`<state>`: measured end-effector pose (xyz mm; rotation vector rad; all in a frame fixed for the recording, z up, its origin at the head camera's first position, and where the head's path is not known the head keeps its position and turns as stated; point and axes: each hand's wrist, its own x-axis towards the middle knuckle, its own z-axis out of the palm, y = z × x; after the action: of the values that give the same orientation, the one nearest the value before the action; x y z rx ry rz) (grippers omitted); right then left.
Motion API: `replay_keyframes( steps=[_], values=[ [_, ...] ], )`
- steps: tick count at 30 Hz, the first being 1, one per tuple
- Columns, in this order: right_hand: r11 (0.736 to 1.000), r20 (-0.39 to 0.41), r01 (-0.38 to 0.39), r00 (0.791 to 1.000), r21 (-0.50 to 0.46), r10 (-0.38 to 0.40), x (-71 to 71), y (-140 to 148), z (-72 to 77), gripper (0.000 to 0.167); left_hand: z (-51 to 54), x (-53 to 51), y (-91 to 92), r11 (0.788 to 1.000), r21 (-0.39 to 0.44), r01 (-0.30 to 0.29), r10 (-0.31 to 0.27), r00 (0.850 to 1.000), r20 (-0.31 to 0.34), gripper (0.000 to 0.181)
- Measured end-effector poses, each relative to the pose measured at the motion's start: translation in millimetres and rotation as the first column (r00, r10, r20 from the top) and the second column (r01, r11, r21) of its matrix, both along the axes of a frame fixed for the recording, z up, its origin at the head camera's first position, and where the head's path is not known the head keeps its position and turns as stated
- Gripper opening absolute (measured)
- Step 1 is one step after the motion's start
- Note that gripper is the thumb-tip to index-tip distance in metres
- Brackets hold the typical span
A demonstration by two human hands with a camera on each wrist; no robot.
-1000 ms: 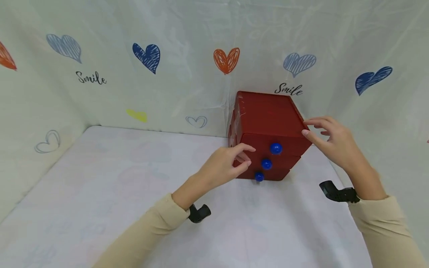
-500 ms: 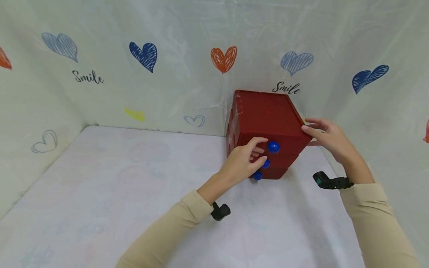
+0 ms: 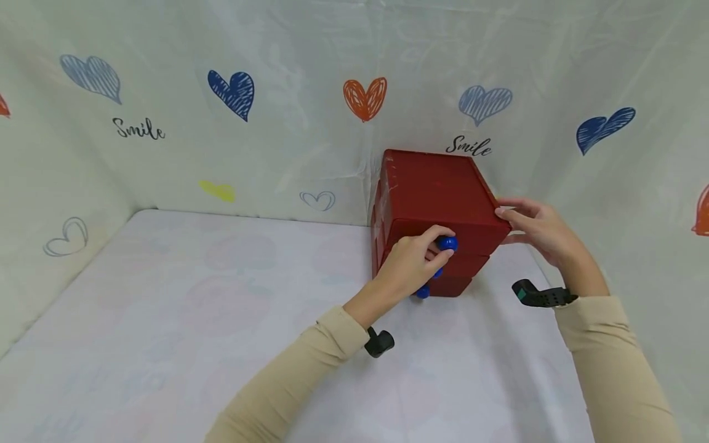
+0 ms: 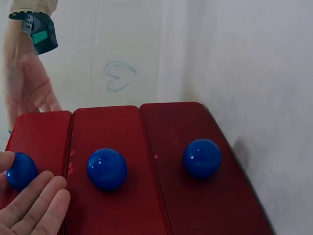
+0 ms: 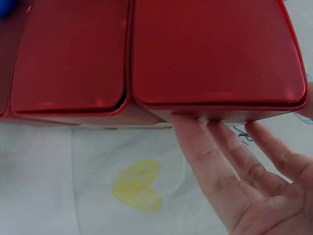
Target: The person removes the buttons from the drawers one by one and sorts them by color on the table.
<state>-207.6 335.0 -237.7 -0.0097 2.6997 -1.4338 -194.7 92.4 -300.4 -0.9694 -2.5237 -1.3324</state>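
Note:
A red chest of drawers [image 3: 443, 184] stands at the back right of the table, its three drawers closed. Each drawer front has a round blue knob. In the head view my left hand [image 3: 407, 264] pinches the top knob [image 3: 447, 243] between thumb and fingers. The left wrist view shows the middle knob [image 4: 106, 169] and bottom knob [image 4: 201, 158] untouched. My right hand [image 3: 545, 237] steadies the chest's right side. Its extended fingers [image 5: 203, 152] press the side wall in the right wrist view, while the thumb rests at the top edge.
A white patterned cloth covers the table [image 3: 194, 320]. Behind the chest hangs a pale curtain [image 3: 299, 141] printed with hearts and "Smile". Each wrist carries a black camera, the left one [image 3: 379, 342] and the right one [image 3: 540, 295].
My left hand has moved right and reached the top knob, its fingers closing around it. My right hand has slid in against the chest's side. The drawers look unmoved.

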Motion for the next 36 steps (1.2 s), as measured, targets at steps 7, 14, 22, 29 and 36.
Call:
replay_keyframes(
  steps=[7, 14, 22, 29, 36],
  values=[
    [0.999, -0.035, -0.008, 0.999, 0.036, 0.01, 0.6, 1.2, -1.7, 0.063, 1.7, 4.2, 1.7, 1.0, -0.007, -0.026, 0.026, 1.0, 0.014, 0.033],
    [0.998, -0.094, -0.055, 0.994, 0.011, 0.056, -0.6, 3.9, -5.2, 0.051, 0.0, 8.5, 1.4, 1.0, -0.005, -0.029, 0.029, 1.0, 0.007, 0.032],
    [0.996, -0.113, -0.06, 0.991, 0.066, 0.068, -2.1, 5.1, -6.9, 0.052, -2.3, 18.1, -1.1, 1.0, 0.017, -0.018, 0.019, 1.0, -0.014, 0.032],
    [0.995, -0.141, -0.049, 0.988, 0.084, 0.06, -3.8, 6.8, -8.9, 0.049, -4.0, 29.2, -1.4, 1.0, 0.002, -0.007, 0.007, 0.999, -0.035, 0.032],
    [0.995, -0.141, -0.018, 0.989, 0.098, 0.032, -4.5, 8.3, -12.4, 0.053, -5.8, 36.8, -1.4, 1.0, 0.03, 0.01, -0.008, 0.999, -0.049, 0.031]
  ],
)
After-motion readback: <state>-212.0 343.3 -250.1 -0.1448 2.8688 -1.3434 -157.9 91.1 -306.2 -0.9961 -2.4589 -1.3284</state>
